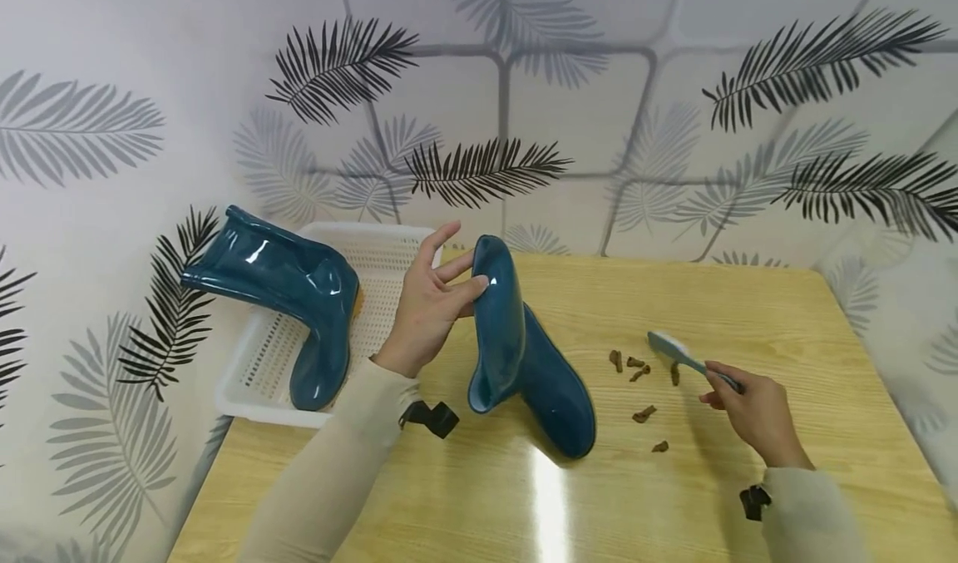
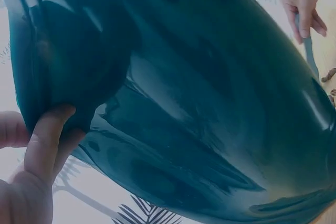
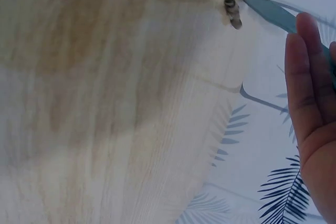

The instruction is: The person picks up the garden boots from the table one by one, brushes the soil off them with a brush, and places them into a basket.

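Observation:
My left hand (image 1: 427,309) pinches the top edge of a glossy dark teal rubber boot (image 1: 557,388) between thumb and fingers. The boot's shaft leans toward me, and its foot lies over the table. In the left wrist view the boot's shaft (image 2: 210,87) fills most of the picture, with the fingers (image 2: 44,145) at its rim. My right hand (image 1: 759,413) holds a blue-grey brush (image 1: 677,351) with a white bristle side by its handle, low over the table. Several small brown lumps (image 1: 644,414) lie between the boot and the right hand, one beside the brush handle.
A white plastic basket (image 1: 374,251) stands on the left of the wooden table (image 1: 711,297). A second teal boot (image 1: 322,297) rests in it, its shaft jutting over the left rim. Leaf-patterned wall covering (image 1: 569,114) rises behind the table's back edge.

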Demonstrator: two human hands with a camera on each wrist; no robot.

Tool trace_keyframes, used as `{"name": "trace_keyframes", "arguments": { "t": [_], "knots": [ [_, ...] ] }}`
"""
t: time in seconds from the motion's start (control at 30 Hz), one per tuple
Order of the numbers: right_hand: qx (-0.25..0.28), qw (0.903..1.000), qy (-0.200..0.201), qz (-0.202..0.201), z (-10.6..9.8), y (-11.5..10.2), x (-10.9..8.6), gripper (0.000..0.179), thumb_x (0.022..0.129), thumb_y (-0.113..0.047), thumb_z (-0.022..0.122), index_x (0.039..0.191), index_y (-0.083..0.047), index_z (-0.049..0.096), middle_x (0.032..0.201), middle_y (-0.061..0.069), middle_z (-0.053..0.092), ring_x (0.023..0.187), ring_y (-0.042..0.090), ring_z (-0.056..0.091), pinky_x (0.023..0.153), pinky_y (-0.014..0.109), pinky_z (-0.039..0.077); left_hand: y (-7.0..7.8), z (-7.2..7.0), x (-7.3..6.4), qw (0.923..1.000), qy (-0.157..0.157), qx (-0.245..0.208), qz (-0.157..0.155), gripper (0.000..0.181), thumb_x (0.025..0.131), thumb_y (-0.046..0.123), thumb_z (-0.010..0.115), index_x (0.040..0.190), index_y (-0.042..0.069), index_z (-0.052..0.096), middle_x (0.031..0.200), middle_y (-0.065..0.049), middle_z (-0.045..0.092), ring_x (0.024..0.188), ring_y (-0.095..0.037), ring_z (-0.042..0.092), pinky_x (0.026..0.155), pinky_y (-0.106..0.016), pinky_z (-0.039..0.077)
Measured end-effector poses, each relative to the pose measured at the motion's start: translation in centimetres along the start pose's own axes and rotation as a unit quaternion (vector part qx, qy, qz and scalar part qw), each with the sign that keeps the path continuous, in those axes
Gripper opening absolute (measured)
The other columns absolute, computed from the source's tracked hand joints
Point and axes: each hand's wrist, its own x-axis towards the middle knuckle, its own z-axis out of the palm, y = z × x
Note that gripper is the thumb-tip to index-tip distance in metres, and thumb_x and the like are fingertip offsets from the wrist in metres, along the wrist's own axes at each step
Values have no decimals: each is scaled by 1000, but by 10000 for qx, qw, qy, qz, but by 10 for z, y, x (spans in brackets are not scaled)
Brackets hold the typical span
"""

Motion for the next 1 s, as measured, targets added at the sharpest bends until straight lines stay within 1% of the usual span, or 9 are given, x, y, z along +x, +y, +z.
{"name": "trace_keyframes", "arguments": {
  "t": [0.07, 0.2, 0.4, 0.53, 0.57, 0.63, 0.8, 0.87, 1.0],
  "knots": [
    [5, 9998, 2, -190, 5, -2, -3, 38, 105, -18, 54, 131, 9, 60, 86, 19, 74, 75, 30, 73, 44, 24, 43, 3, -2, -1, 10000, -15, -42, 53, 76, 93, -14, 57, 156, 15, 26, 146, -23, 49, 82, -14, 73, 70, -32, 59],
    [-20, 9986, 118, -508, 14, -3, -5, 32, 103, -12, 58, 126, 9, 63, 86, 21, 74, 66, 30, 70, 37, 27, 32, 10, -5, -2, 9998, -45, -99, 148, 76, 92, -15, 57, 156, 15, 26, 144, -23, 50, 82, -14, 74, 71, -33, 59],
    [-355, 9937, 258, -1035, 19, -3, -5, 27, 97, 0, 62, 122, 12, 64, 83, 23, 73, 63, 31, 70, 37, 24, 35, 23, -6, -2, 9995, 3, -140, 293, 76, 92, -16, 56, 155, 14, 27, 143, -22, 52, 81, -14, 74, 68, -32, 59],
    [-830, 9905, -74, -1093, 21, -5, -6, 30, 94, 3, 64, 123, 12, 63, 107, 30, 68, 48, 15, 58, 39, 24, 37, 33, -10, -4, 9989, 122, -204, 401, 74, 92, -16, 56, 154, 13, 29, 142, -24, 52, 83, -15, 74, 69, -32, 60],
    [-950, 9892, -157, -1107, 22, -6, -7, 31, 93, 5, 65, 123, 12, 63, 113, 32, 66, 45, 13, 53, 38, 24, 36, 36, -11, -5, 9987, 150, -231, 438, 74, 92, -16, 56, 154, 13, 29, 142, -24, 52, 84, -15, 74, 69, -33, 60],
    [-1154, 9863, -241, -1153, 25, -7, -8, 32, 91, 5, 66, 122, 13, 63, 124, 33, 59, 47, 12, 54, 40, 24, 38, 41, -13, -6, 9981, 201, -275, 519, 73, 92, -17, 56, 154, 12, 29, 142, -25, 52, 84, -15, 74, 69, -33, 60],
    [-1709, 9715, 125, -1639, 34, -6, -12, 35, 84, 5, 74, 117, 12, 67, 125, 28, 61, 49, 12, 56, 40, 23, 36, 52, -18, -9, 9971, 281, -398, 582, 71, 92, -18, 55, 152, 9, 31, 141, -27, 52, 82, -15, 73, 66, -31, 59],
    [-1882, 9651, 299, -1794, 36, -5, -14, 35, 82, 4, 76, 115, 11, 68, 123, 25, 63, 45, 9, 49, 39, 24, 35, 56, -20, -9, 9972, 297, -398, 560, 70, 91, -18, 55, 151, 9, 32, 141, -28, 52, 83, -15, 73, 66, -31, 59],
    [-2000, 9629, 258, -1793, 40, -2, -18, 37, 81, 4, 77, 116, 11, 68, 123, 24, 64, 46, 5, 45, 40, 24, 34, 64, -23, -10, 9979, 318, -255, 509, 68, 92, -17, 55, 151, 8, 33, 141, -27, 52, 84, -15, 74, 68, -33, 60]
  ]
}}
